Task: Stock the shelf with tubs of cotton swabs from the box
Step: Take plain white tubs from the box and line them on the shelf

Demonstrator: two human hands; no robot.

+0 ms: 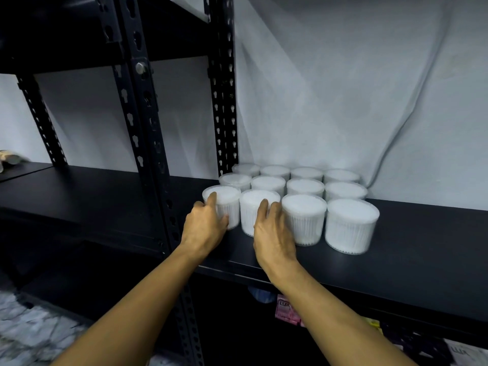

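I see both forearms extended forward and upward, bare, converging slightly. My left hand (204, 224) is raised with fingers curled and the index finger extended upward. My right hand (273, 233) sits just beside it, palm down, fingers loosely bent.
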